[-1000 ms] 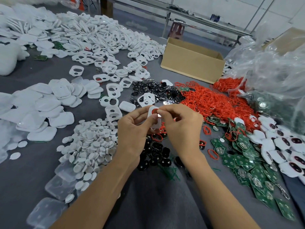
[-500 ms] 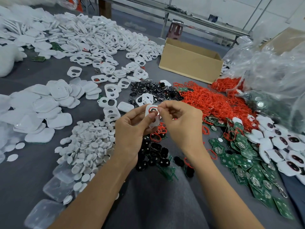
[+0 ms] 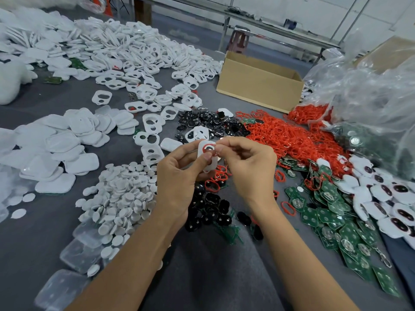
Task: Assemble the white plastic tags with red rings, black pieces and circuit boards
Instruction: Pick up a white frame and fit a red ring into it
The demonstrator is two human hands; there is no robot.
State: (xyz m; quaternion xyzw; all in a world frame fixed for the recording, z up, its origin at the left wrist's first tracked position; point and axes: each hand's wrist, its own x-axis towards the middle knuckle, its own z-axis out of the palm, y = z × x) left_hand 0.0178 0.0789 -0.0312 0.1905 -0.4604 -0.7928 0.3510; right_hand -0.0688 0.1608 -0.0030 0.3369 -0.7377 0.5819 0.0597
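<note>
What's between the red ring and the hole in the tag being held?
Nothing visible. The left hand holds the tag up, the ring already sits at its round hole, and the right hand pinches the ring's edge. The left hand's thumb presses below the ring, not over it.

Bare grey tabletop (image 3: 202,277) at the near edge offers open passage; white discs (image 3: 125,198), black pieces (image 3: 212,212), red rings (image 3: 285,138) and circuit boards (image 3: 332,221) crowd both sides, a cardboard box (image 3: 258,90) beyond.
</note>
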